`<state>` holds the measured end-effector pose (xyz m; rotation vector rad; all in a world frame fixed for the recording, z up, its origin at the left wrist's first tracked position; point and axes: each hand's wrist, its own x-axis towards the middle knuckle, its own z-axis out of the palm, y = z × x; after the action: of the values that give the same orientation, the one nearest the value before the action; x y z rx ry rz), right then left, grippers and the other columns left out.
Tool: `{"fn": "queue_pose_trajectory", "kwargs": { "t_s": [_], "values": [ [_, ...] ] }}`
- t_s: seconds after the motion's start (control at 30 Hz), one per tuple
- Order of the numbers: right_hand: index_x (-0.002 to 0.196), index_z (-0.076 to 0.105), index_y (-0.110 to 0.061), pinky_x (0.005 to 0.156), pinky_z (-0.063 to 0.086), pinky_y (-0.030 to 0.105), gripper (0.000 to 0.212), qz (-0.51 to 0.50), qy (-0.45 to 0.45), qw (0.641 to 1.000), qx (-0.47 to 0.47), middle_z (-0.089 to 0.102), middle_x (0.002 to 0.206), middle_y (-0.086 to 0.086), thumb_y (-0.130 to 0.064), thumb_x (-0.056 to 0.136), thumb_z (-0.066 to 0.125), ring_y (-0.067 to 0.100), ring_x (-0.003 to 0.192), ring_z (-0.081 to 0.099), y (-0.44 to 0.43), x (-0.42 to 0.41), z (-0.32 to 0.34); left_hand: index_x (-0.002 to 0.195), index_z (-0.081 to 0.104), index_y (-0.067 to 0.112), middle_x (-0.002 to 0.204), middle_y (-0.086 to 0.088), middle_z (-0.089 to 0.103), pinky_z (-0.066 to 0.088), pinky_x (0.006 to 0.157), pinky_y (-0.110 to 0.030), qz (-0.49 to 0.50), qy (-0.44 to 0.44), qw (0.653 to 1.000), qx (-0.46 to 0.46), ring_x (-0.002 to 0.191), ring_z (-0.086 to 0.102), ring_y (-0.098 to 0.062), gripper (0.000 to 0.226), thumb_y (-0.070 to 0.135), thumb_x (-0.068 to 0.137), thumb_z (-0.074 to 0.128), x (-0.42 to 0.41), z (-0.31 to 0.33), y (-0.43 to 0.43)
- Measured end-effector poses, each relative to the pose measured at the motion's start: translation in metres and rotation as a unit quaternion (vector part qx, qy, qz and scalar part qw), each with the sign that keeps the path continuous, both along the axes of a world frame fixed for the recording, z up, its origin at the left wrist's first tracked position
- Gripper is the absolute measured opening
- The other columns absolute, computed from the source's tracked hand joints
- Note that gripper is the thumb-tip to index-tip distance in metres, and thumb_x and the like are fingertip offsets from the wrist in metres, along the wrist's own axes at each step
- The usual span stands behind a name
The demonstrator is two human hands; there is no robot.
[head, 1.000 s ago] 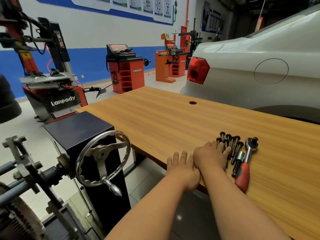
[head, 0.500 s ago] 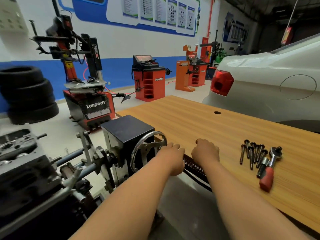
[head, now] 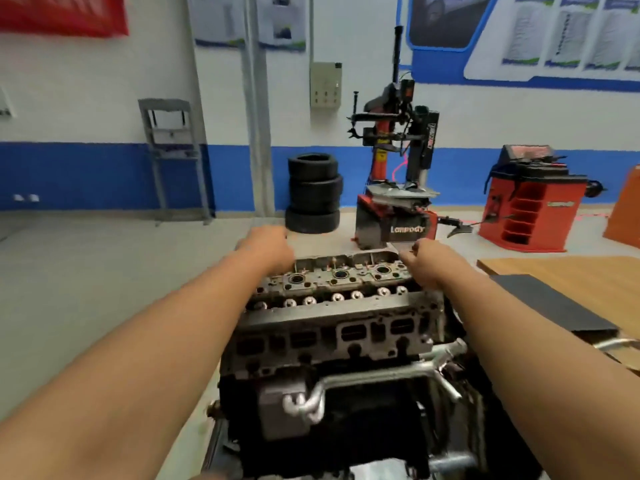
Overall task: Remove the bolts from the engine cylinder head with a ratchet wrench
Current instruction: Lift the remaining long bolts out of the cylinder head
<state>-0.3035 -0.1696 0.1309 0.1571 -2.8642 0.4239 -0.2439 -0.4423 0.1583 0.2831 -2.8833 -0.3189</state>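
While both hands reach out ahead, the cylinder head [head: 339, 306] sits on top of the engine block [head: 346, 410], right in front of the person. The left hand [head: 268, 249] is at the far left corner of the head and the right hand [head: 427, 268] is at the far right corner. Both hands look curled, but they are blurry — I cannot tell if the fingers are clamped on the metal or only touching it. No ratchet wrench shows anywhere, and neither hand has a tool in it. A wooden table [head: 571, 271] stands off to the right.

I think the person may be about to lift or wiggle the head. The head looks heavy, so if one hand slips it could tip and drop back, and fingers under its edge would get squashed. If even one bolt is left in it, a hard pull would make it stick on one side — and then jerk loose.
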Motion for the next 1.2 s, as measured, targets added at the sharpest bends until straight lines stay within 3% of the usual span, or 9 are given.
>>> {"fn": "queue_pose_trajectory", "kwargs": {
  "t_s": [0.17,0.33,0.47,0.6,0.77,0.83,0.9,1.0,1.2],
  "values": [
    [0.133,0.048,-0.001,0.100,0.038,0.036,0.053,-0.026,-0.139,0.990,0.014,0.046,0.139,0.023,-0.039,0.102,0.028,0.034,0.122,0.047,-0.003,-0.010,-0.028,0.140,0.040,0.005,0.145,-0.016,0.042,0.041,0.090,-0.036,0.091,-0.200,0.973,0.066,0.124,0.046,-0.034,0.063,0.045,0.093,0.050,0.027,-0.036,-0.103],
    [0.122,0.056,-0.002,0.081,0.037,0.026,0.037,-0.010,-0.175,0.985,-0.001,0.054,0.131,0.019,-0.027,0.097,0.042,0.029,0.111,0.053,0.002,-0.010,-0.023,0.127,0.054,0.010,0.130,-0.009,0.052,0.039,0.099,-0.040,0.057,-0.221,0.967,0.115,0.115,0.050,-0.026,0.052,0.047,0.091,0.049,0.024,-0.041,-0.125],
    [0.116,0.058,-0.004,0.079,0.039,0.025,0.031,-0.024,-0.173,0.984,0.039,0.059,0.124,0.017,-0.016,0.091,0.044,0.028,0.106,0.055,0.001,-0.016,-0.020,0.104,0.057,0.023,0.114,0.000,0.056,0.042,0.089,-0.036,0.048,-0.285,0.948,0.133,0.103,0.057,-0.017,0.028,0.047,0.089,0.052,0.016,-0.035,-0.132],
    [0.114,0.058,-0.007,0.083,0.042,0.028,0.031,-0.032,-0.183,0.977,0.103,0.059,0.124,0.014,-0.020,0.091,0.043,0.027,0.103,0.055,0.000,-0.023,-0.015,0.115,0.053,0.021,0.108,0.001,0.055,0.048,0.090,-0.036,0.047,-0.368,0.926,0.071,0.097,0.061,-0.015,0.045,0.048,0.081,0.063,0.005,-0.030,-0.125],
    [0.108,0.049,-0.014,0.086,0.049,0.036,0.027,-0.015,-0.175,0.967,0.185,0.059,0.114,0.009,-0.023,0.082,0.050,0.027,0.096,0.056,-0.009,-0.038,-0.006,0.094,0.054,0.020,0.091,0.006,0.054,0.048,0.055,-0.019,0.035,-0.402,0.913,-0.054,0.075,0.059,-0.007,0.035,0.048,0.076,0.067,-0.012,-0.033,-0.113],
    [0.093,0.049,-0.012,0.076,0.050,0.034,0.019,0.000,-0.186,0.962,0.202,0.058,0.096,0.004,-0.026,0.080,0.050,0.023,0.086,0.058,-0.016,-0.047,-0.001,0.086,0.054,0.022,0.084,0.005,0.053,0.045,0.057,-0.020,0.033,-0.407,0.911,-0.052,0.072,0.057,-0.009,0.033,0.049,0.073,0.068,-0.016,-0.035,-0.114],
    [0.079,0.052,-0.014,0.064,0.050,0.030,0.015,0.000,-0.214,0.964,0.157,0.057,0.085,0.002,-0.028,0.082,0.050,0.018,0.075,0.058,-0.020,-0.057,0.009,0.077,0.055,0.022,0.077,0.004,0.052,0.040,0.057,-0.020,0.027,-0.407,0.911,-0.054,0.068,0.050,-0.012,0.031,0.049,0.070,0.069,-0.019,-0.037,-0.117],
    [0.089,0.056,-0.013,0.059,0.054,0.033,0.027,-0.010,-0.219,0.976,-0.014,0.059,0.089,0.006,-0.039,0.089,0.050,0.022,0.079,0.061,-0.019,-0.076,0.015,0.080,0.058,0.020,0.078,0.001,0.054,0.038,0.064,-0.025,0.021,-0.408,0.911,-0.052,0.071,0.047,-0.017,0.035,0.050,0.066,0.070,-0.023,-0.039,-0.122],
    [0.123,0.055,-0.003,0.086,0.038,0.031,0.039,-0.013,-0.150,0.985,-0.081,0.055,0.128,0.017,-0.031,0.096,0.046,0.030,0.111,0.053,-0.037,-0.109,-0.007,0.092,0.060,0.015,0.079,0.001,0.051,0.047,0.062,-0.024,0.023,-0.371,0.928,0.032,0.069,0.049,-0.016,0.043,0.043,0.064,0.076,-0.020,-0.045,-0.128]
  ]
}}
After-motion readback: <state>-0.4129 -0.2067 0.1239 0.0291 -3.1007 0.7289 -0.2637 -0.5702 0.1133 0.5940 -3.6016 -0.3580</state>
